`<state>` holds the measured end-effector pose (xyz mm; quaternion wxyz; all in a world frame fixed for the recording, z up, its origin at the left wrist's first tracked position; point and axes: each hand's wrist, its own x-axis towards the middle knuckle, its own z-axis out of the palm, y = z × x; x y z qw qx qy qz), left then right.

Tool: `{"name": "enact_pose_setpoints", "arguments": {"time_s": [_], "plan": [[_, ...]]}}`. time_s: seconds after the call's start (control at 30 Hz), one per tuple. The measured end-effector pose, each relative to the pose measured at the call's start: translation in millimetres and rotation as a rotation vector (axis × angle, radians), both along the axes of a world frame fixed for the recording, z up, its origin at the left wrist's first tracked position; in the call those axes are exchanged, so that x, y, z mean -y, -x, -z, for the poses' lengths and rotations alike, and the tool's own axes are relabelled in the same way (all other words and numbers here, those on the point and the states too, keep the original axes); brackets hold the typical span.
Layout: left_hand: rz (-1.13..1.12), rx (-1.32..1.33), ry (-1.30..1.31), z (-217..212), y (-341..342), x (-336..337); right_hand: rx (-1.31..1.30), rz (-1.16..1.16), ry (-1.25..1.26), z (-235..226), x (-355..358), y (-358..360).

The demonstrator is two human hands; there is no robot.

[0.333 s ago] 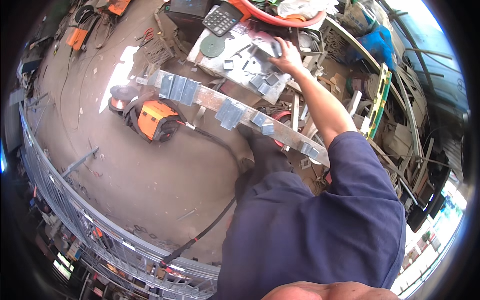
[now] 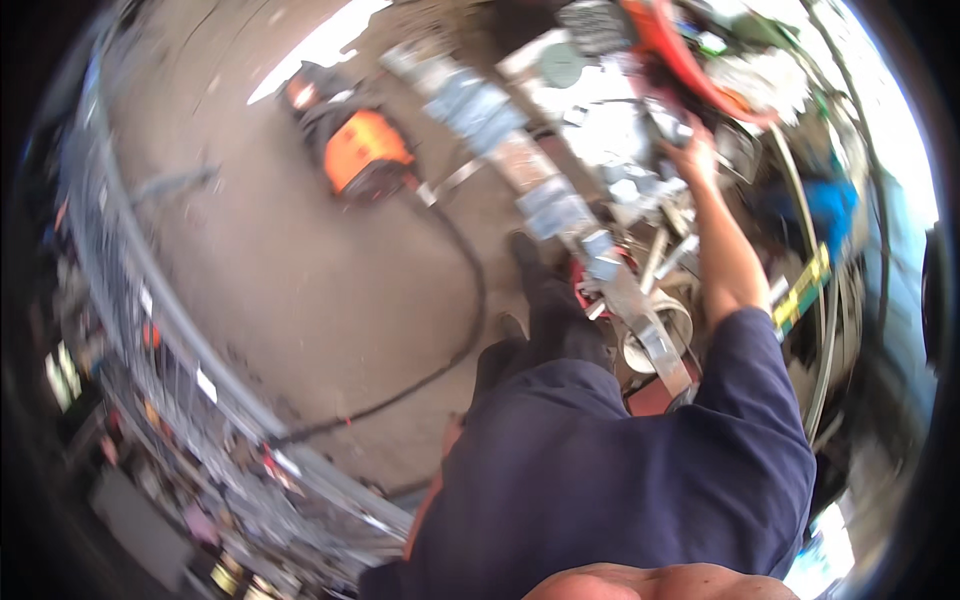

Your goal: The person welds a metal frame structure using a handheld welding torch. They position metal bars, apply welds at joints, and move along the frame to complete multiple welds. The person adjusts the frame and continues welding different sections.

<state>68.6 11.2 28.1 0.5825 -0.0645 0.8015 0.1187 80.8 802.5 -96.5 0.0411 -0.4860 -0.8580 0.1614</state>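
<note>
1. Far left: we see a grey metal railing, smeared by blur, its uprights hard to separate.
2. Orange machine on the floor, a dark cable running from it.
3. Sliver of the left arm beside the dark shirt; we cannot see the left grip, so its state is not readable.
4. Long bar lying diagonally, flat grey plates resting across it; blur hides their edges.
5. Pale tabletop, partly washed out by glare; the keypad device on it meets the upper edge of view.
6. Silvery piece over the tabletop, at the fingertips, up and left of the right grip. Fingers reach forward, bent; we cannot tell whether they clasp it or only touch.
7. Red curved rim just beyond the fingers.
</note>
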Motion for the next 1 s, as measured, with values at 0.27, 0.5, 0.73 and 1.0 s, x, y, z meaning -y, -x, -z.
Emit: {"name": "enact_pose_setpoints", "arguments": {"time_s": [0.27, 0.5, 0.73, 1.0], "plan": [[-0.12, -0.216, -0.124, 21, -37, -8, -0.191, -0.177, -0.324, -6, -35, -11], [-0.393, -0.291, -0.031, 19, -108, -2, -0.535, -0.118, 0.113, -119, 163, 120], [-0.663, -0.418, -0.112, 55, -181, 42, -0.482, -0.66, 0.578, -163, 411, 158], [-1.084, -0.272, -0.14, 57, -234, 127, -0.351, -1.048, 0.921, -227, 640, 139]]}}
